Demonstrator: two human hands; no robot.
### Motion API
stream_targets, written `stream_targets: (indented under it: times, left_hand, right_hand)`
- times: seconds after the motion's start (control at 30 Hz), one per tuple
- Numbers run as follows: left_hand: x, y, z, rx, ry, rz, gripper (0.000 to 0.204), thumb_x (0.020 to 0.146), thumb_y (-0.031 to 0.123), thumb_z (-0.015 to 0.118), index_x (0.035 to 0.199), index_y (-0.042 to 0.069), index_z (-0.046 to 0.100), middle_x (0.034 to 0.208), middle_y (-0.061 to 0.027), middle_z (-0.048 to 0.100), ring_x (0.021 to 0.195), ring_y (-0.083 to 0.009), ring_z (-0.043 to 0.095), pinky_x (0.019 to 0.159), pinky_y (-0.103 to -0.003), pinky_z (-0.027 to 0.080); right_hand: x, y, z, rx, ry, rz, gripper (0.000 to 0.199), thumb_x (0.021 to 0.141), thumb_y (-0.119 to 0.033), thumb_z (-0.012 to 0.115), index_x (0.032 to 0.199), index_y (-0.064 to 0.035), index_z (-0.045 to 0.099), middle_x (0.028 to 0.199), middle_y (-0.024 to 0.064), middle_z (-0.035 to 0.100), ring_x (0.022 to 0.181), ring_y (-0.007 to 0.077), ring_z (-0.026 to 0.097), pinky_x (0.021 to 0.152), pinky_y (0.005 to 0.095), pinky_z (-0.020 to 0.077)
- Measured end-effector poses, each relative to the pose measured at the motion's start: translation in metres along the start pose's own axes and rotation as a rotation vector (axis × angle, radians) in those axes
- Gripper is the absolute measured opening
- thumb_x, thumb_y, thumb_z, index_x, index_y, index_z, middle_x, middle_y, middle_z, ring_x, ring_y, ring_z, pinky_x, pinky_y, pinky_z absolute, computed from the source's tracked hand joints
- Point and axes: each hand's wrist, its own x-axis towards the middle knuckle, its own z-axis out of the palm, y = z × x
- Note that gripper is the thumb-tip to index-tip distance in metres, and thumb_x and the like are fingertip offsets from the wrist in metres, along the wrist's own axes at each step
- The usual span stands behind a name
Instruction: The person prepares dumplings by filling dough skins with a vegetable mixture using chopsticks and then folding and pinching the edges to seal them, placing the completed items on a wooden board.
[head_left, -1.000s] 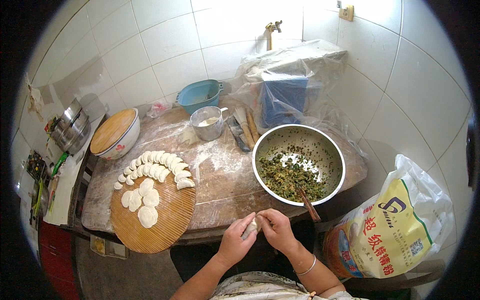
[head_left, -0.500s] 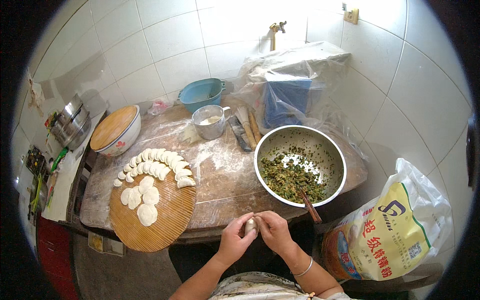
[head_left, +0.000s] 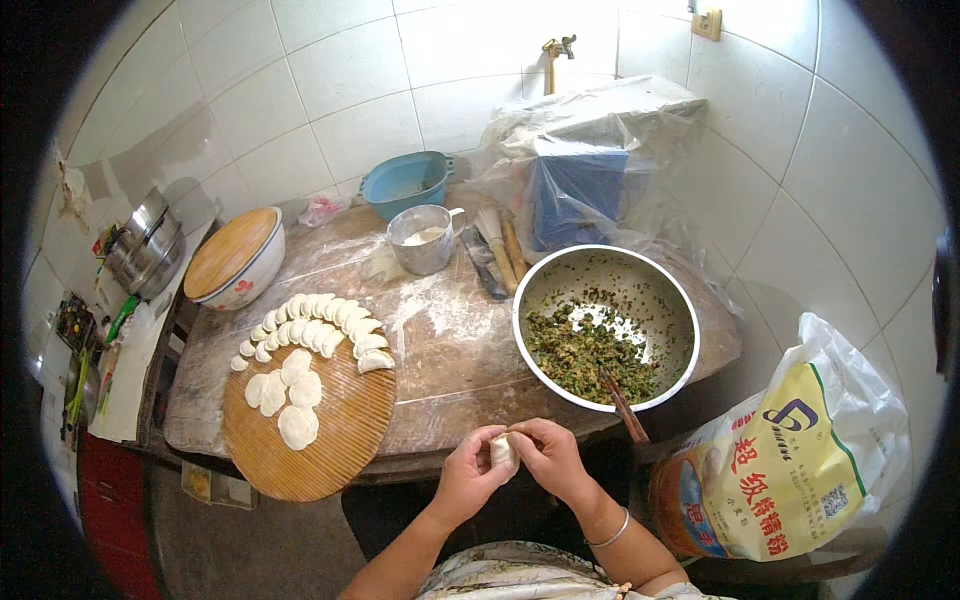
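Note:
Between my two hands, just off the table's near edge, is a pale dumpling (head_left: 503, 450), partly hidden by my fingers. My left hand (head_left: 470, 468) is closed round its left side. The fingertips of my right hand (head_left: 548, 455) pinch its upper right edge. To the left, a round ridged wooden board (head_left: 345, 430) carries curved rows of folded dumplings (head_left: 325, 310) and several flat round wrappers (head_left: 298, 426). A steel bowl (head_left: 690, 345) of chopped green and brown filling (head_left: 590, 350) stands ahead of my right hand, with chopsticks (head_left: 624, 408) leaning over its rim.
Behind are a cup of flour (head_left: 420, 255), a brush (head_left: 492, 235), a blue basin (head_left: 405, 190) and a plastic-covered blue box (head_left: 580, 195). A bowl with a wooden lid (head_left: 235, 260) sits at the left. A large flour bag (head_left: 780, 460) stands at the right.
My hands stay together at the same spot, and the fingers have shifted slightly along the dumpling's edge. More of its pale side shows now. The whole view has shifted a little.

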Motion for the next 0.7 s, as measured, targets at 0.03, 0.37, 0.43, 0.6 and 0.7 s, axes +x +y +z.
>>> stream_targets:
  times: [0.03,0.37,0.43,0.6,0.7]
  left_hand:
    - [0.000,0.000,0.001,-0.017,-0.014,-0.016,0.048,0.082,0.002,0.061,0.127,-0.001,0.044,0.111,-0.0081,0.055,0.098,-0.0126,0.056,0.081,-0.027,0.049]
    - [0.004,-0.004,-0.003,-0.107,-0.084,-0.115,0.053,0.083,-0.001,0.059,0.132,0.001,0.039,0.109,-0.0068,0.053,0.095,-0.0128,0.056,0.079,-0.027,0.049]
    - [0.005,-0.007,-0.003,-0.089,-0.085,-0.079,0.054,0.083,-0.001,0.059,0.132,0.001,0.038,0.110,-0.0067,0.053,0.096,-0.0130,0.056,0.080,-0.028,0.048]
    - [0.007,-0.007,-0.003,-0.100,-0.125,-0.123,0.054,0.081,0.000,0.060,0.131,0.000,0.039,0.112,-0.0066,0.051,0.098,-0.0132,0.055,0.084,-0.028,0.047]
    - [0.008,0.001,-0.003,-0.126,-0.139,-0.133,0.051,0.081,0.000,0.060,0.129,0.000,0.040,0.112,-0.0066,0.051,0.099,-0.0133,0.055,0.086,-0.029,0.046]
  right_hand:
    - [0.000,0.002,0.000,-0.039,0.006,-0.037,0.012,0.081,-0.008,0.063,0.088,0.0026,0.063,0.081,0.0138,0.062,0.071,0.0248,0.061,0.064,0.0325,0.0483]
    - [0.002,0.011,-0.003,-0.045,-0.009,-0.002,0.014,0.082,-0.009,0.062,0.090,0.0025,0.064,0.081,0.0135,0.062,0.070,0.0234,0.061,0.062,0.0321,0.0483]
    - [0.001,0.013,-0.003,-0.037,-0.005,0.003,0.014,0.082,-0.009,0.062,0.089,0.0027,0.064,0.081,0.0140,0.063,0.070,0.0238,0.062,0.062,0.0323,0.0485]
    - [0.005,0.011,-0.004,-0.212,0.003,-0.123,0.013,0.083,-0.008,0.061,0.088,0.0026,0.065,0.080,0.0120,0.064,0.069,0.0198,0.061,0.062,0.0296,0.0482]
    - [0.004,0.016,-0.003,-0.115,0.030,-0.078,0.014,0.082,-0.009,0.062,0.088,0.0030,0.064,0.081,0.0146,0.064,0.071,0.0262,0.063,0.063,0.0343,0.0489]
